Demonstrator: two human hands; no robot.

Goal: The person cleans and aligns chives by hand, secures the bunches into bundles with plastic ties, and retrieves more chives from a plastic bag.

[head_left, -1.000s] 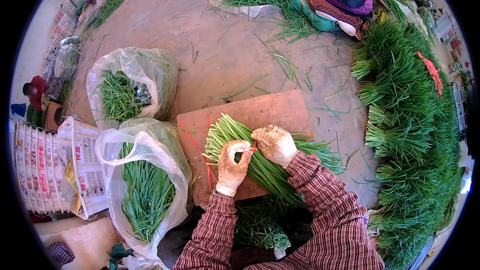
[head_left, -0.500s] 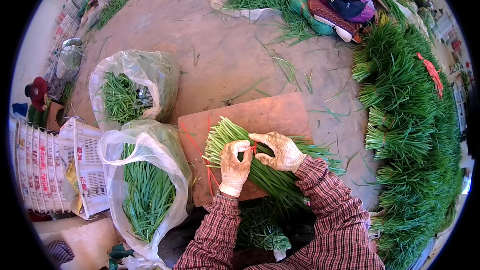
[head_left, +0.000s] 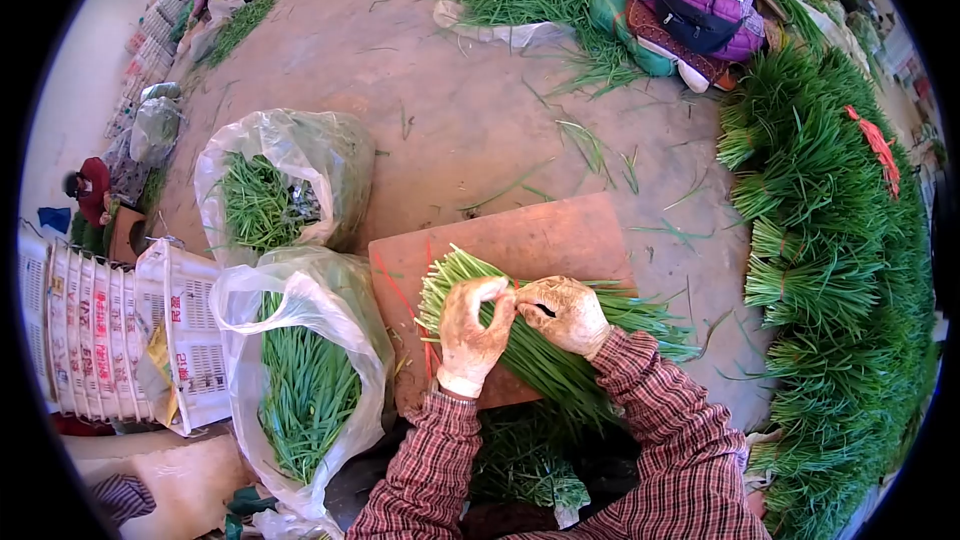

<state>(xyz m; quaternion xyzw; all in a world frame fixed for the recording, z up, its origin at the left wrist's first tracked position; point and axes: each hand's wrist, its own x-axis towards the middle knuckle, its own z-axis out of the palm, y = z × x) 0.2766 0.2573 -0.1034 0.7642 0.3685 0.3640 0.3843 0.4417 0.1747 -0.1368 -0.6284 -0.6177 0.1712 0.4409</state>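
Two plastic bags (head_left: pixel 345 170) on concrete floor (head_left: pixel 450 130).

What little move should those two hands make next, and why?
I'd probably ease the left hand and right hand slightly apart to snug the red tie: their fingertips meet above the green stalks, a trace of red shows between them, and the stalks lie gathered across the board.
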